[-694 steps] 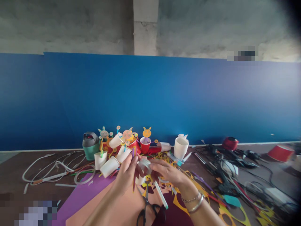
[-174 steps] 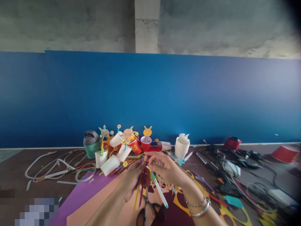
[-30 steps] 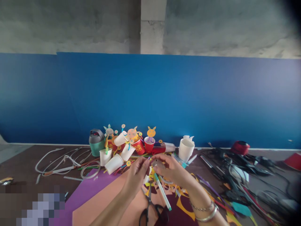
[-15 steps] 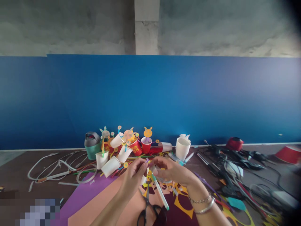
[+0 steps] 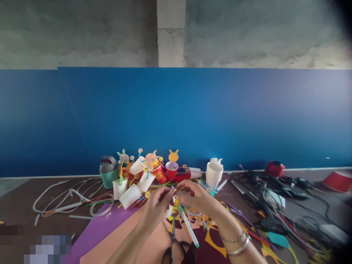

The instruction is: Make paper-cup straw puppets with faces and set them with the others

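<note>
My left hand (image 5: 159, 205) is closed, its fingertips pinching a small purple piece (image 5: 173, 188) above the paper sheets. Facing it, my right hand (image 5: 192, 196) has its fingers bent together close to the same piece; what they grip is too small to make out. Just below the hands lies a white marker with a teal end (image 5: 188, 225). Black-handled scissors (image 5: 173, 238) rest partly open on the orange sheet (image 5: 129, 234). Part of a white cup (image 5: 168, 211) shows between the hands.
Behind stand white cups (image 5: 130, 196), red cups (image 5: 171, 171) with paper animal heads and a green container (image 5: 109, 176). A white cup stack (image 5: 214, 174) is right of centre. White cables (image 5: 74, 194) lie left; black cables (image 5: 297, 190), a glue gun (image 5: 272, 220) and paper scraps lie right.
The fingers of my right hand have curled in closer to the piece at my left fingertips. The whole view has shifted slightly.
</note>
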A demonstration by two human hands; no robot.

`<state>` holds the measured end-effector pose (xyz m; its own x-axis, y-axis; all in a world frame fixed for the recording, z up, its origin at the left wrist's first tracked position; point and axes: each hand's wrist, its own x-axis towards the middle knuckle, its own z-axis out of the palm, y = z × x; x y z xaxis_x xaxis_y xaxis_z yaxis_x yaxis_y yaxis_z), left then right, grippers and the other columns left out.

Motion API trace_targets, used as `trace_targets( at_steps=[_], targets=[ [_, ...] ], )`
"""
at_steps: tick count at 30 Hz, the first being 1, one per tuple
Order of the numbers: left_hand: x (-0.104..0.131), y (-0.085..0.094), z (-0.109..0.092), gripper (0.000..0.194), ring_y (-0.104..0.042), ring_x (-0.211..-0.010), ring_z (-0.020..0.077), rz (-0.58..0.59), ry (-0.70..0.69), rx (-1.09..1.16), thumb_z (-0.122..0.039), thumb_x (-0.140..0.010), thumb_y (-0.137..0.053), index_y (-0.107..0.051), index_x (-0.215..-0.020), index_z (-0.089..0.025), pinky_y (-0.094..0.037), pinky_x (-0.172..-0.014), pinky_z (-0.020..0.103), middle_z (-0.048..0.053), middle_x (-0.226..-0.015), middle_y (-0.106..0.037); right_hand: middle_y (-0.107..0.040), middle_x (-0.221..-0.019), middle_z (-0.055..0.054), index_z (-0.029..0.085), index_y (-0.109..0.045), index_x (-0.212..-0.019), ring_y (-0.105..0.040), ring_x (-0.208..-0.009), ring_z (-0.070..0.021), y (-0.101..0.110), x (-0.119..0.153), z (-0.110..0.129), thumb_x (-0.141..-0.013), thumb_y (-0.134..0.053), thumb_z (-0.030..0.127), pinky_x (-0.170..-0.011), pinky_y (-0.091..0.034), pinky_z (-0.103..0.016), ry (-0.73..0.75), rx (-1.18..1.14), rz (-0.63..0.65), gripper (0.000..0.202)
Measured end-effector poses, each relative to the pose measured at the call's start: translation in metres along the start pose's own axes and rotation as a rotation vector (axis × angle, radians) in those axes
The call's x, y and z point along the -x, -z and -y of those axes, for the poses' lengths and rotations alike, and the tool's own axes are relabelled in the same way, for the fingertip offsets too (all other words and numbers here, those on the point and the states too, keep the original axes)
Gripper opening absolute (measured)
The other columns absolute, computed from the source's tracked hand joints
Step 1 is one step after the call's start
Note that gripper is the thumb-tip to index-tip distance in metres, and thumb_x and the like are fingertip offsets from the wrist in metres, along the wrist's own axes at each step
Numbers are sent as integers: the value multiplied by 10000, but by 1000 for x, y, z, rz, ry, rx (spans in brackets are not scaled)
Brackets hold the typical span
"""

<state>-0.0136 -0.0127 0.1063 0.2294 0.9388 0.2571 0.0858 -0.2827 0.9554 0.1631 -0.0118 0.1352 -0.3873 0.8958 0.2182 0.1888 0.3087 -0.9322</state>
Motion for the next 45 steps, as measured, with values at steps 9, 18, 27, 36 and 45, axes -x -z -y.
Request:
trace_targets(
  at_steps=[9,18,27,36,45],
  targets=[
    [3,-6,-1,345,-399,-378,62,56,104,94,-504,-862,-497,-543,-915,-166,-274,-392,176,-31,-555,-575,-637,-773,12,184,-625,-936,-572,-689,-125,-5,1,8,-831,-591,318,-589,-432,-200,31,18,19,173],
    [2,-1,-3,364,-375,-492,88,4,70,4,-503,-862,-496,-549,-735,-166,-259,-485,214,-46,-551,-477,-675,-929,-37,206,-657,-1008,-612,-865,-191,1,0,2,-876,-522,357,-720,-505,-282,40,33,21,241],
    [0,8,4,350,-468,-524,92,153,145,69,-468,-841,-563,-589,-715,-142,-336,-506,211,-17,-582,-549,-688,-855,18,264,-679,-990,-612,-755,-162,9,-2,-13,-751,-452,81,-659,-515,-273,-23,4,54,377],
    [3,8,1,342,-657,-599,150,276,280,237,-443,-815,-619,-654,-802,-102,-470,-578,232,90,-707,-715,-673,-749,9,210,-715,-980,-561,-634,-121,10,-6,-23,-716,-506,61,-578,-444,-224,-61,23,32,368],
    [9,8,0,323,-580,-415,109,537,411,360,-414,-807,-634,-692,-785,-97,-434,-430,198,73,-590,-682,-653,-722,1,186,-750,-885,-467,-531,-75,5,-9,-29,-621,-449,-27,-467,-328,-185,0,31,126,454]
  ],
)
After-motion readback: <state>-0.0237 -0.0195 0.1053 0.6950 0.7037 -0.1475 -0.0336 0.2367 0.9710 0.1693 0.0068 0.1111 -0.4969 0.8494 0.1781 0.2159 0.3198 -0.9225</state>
